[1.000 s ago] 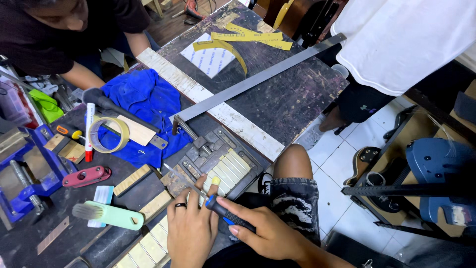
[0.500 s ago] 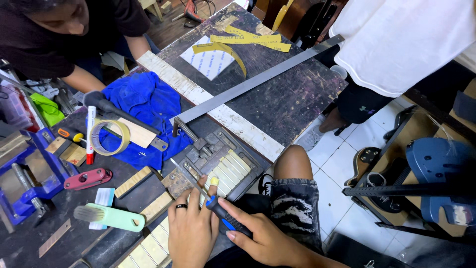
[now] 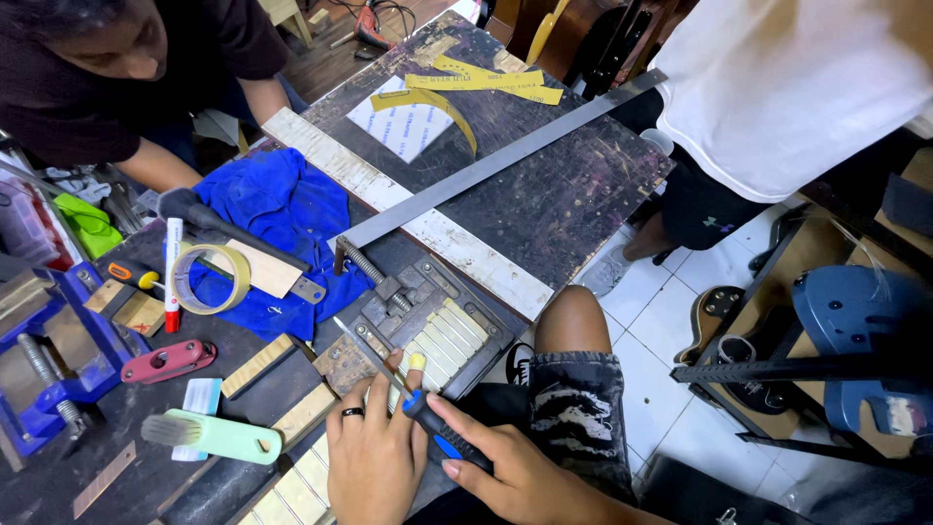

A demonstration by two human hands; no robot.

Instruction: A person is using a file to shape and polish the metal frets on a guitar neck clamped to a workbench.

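My right hand [image 3: 515, 472] grips the blue-and-black handle of a thin metal file [image 3: 428, 418], whose blade runs up and left across a pale fretted guitar neck [image 3: 442, 340]. The neck lies in a dark metal jig [image 3: 428, 301] with a screw clamp at the bench edge. My left hand [image 3: 374, 452], wearing a ring, presses flat on the neck right beside the file's handle, a yellow-tipped finger resting near the blade.
A long steel straightedge [image 3: 505, 160] crosses the dark bench [image 3: 573, 204]. To the left lie a blue cloth [image 3: 272, 204], tape roll [image 3: 209, 277], red marker [image 3: 172, 272], green brush [image 3: 219, 436] and blue vise [image 3: 49, 360]. One person leans in top left, another stands top right.
My hands and the file have stayed on the neck, the file shifting slightly along it. The view has drifted a little; the person at top left leans further in.
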